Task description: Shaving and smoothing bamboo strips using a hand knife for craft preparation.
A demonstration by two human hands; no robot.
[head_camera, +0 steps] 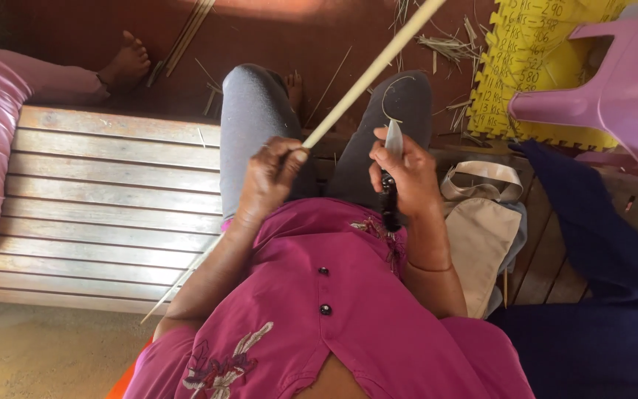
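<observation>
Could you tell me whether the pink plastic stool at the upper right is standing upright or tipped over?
Tipped: the pink plastic stool lies on its side across the yellow foam mat.

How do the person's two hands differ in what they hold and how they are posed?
The left hand grips a long pale cane strip that runs diagonally up and away; the right hand holds a short knife, blade pointing up. The strip passes right through the left hand and out behind; the knife's dark handle hangs just below the right hand. Both hands are closed, over the lap.
</observation>
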